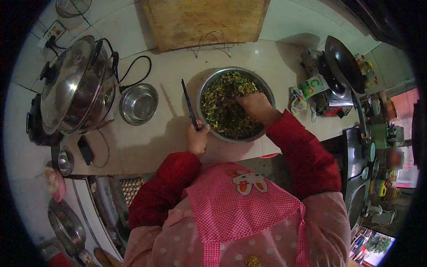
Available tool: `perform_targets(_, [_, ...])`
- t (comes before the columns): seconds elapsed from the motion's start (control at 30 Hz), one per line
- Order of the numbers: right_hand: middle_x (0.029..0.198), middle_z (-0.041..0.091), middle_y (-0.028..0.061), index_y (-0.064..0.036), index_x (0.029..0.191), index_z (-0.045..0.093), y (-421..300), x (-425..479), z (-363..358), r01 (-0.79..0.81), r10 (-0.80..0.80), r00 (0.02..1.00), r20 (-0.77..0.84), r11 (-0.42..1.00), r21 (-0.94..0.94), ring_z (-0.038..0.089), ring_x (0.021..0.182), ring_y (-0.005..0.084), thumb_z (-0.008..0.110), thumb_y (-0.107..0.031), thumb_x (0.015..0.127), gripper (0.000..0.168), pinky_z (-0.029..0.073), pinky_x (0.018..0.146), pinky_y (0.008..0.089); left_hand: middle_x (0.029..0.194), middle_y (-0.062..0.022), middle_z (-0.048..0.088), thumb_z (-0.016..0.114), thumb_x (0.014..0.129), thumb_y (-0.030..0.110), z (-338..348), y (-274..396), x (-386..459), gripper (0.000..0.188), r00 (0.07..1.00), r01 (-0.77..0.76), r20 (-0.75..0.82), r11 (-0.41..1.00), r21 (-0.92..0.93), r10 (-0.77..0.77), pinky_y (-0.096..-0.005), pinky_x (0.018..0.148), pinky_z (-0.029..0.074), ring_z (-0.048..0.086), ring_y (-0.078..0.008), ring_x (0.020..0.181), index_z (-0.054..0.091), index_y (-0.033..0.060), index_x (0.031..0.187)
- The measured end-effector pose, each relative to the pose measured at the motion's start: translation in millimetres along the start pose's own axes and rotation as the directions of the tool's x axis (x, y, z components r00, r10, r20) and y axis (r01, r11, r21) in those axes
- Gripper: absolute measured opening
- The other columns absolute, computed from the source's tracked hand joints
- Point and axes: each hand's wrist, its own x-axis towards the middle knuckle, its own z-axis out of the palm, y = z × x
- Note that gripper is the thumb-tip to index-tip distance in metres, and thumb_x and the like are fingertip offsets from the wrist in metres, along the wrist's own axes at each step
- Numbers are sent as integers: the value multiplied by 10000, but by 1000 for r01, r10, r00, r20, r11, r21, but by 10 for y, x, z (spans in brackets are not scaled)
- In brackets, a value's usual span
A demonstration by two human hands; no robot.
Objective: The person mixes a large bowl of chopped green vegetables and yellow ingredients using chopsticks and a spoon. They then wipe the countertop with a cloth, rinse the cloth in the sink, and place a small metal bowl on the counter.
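A large metal bowl (204, 130) stands on the tiled counter before me, filled with a chopped green, yellow and brown food mixture (222, 100). My right hand (257, 105) reaches over the bowl's right side, its fingertips down at the mixture; what they hold, if anything, is hidden. At the bowl's lower left rim is my left hand (197, 137), closed around dark chopsticks (189, 103) that point up and away from me. Left of them sits a small metal bowl (139, 104).
A big lidded electric pot (75, 86) with a cord stands at the left. On the right are a portable gas stove (334, 101), a wok (345, 65), a green packet (313, 86) and a cloth (297, 101). Behind the bowl, a wire rack (213, 45) stands before a wooden board (206, 20).
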Motion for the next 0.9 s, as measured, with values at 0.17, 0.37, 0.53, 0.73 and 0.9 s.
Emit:
perform_targets(0.17, [662, 600, 146, -104, 1040, 586, 140, -476, -419, 103, -97, 986, -137, 994, 36, 613, 618, 311, 530, -79, 737, 309, 479, 535, 412, 708, 17, 451, 634, 804, 78, 5, -12, -37, 186, 999, -35, -31, 999, -1, 35, -245, 444, 343, 407, -78, 550, 468, 74, 889])
perform_targets(0.37, [681, 614, 152, -75, 886, 619, 395, -536, -442, -226, 218, 970, -112, 972, -62, 623, 645, 306, 557, -125, 718, 186, 491, 544, 415, 741, 21, 436, 619, 816, 76, 53, 225, -163, 173, 996, 85, -23, 996, 24, -85, -235, 430, 332, 414, -68, 577, 454, 79, 868])
perform_targets(0.53, [736, 614, 183, -61, 805, 625, 396, -343, 232, -200, 251, 958, -139, 932, 302, 611, 680, 355, 529, -133, 735, 139, 490, 583, 452, 713, 31, 432, 610, 820, 63, 35, 192, -114, 166, 999, 49, -19, 997, 56, -48, -243, 419, 336, 400, -71, 533, 448, 79, 856])
perform_targets(0.73, [673, 599, 167, -53, 778, 591, 330, -513, -386, -215, 222, 968, -114, 974, 72, 609, 639, 346, 529, -125, 741, 102, 494, 555, 433, 718, 23, 448, 620, 816, 80, 6, 178, -124, 167, 999, 42, -8, 998, 46, -41, -251, 411, 339, 400, -77, 531, 468, 70, 886])
perform_targets(0.9, [697, 600, 175, -36, 759, 590, 380, -797, -115, -245, 244, 970, 18, 968, 55, 606, 681, 344, 494, -117, 760, 126, 491, 569, 428, 666, -11, 481, 625, 806, 73, 9, 93, -79, 194, 999, 32, -35, 998, 51, -31, -263, 383, 355, 418, -88, 464, 470, 70, 922])
